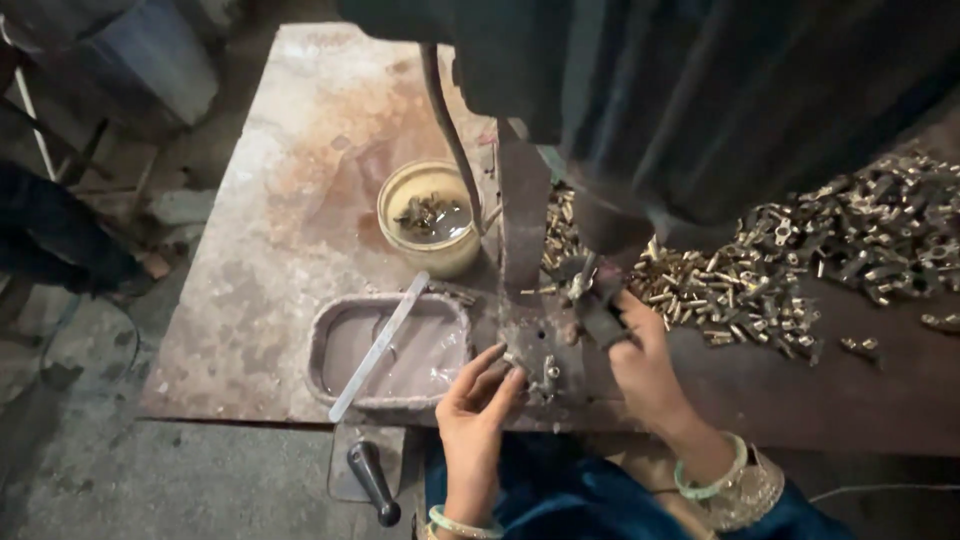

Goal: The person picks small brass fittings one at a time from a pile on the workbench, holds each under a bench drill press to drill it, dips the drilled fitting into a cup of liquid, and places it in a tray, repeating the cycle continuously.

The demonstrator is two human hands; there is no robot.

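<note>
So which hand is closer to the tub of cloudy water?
The left hand. It sits just beside the rectangular tub, at its right corner. The right hand is farther right, past the machine's metal plate.

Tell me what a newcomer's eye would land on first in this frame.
Probably the pile of small brass parts spread over the right of the rusty metal table. Next, the left hand and right hand working at the dark machine, centre, near a round bowl.

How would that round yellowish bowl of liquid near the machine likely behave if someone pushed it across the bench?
The round bowl holds liquid and small metal parts, so it would probably feel weighty and slosh. Its base looks wide, so tipping seems unlikely. The rusty bench looks rough, so it would probably drag, not glide.
</note>
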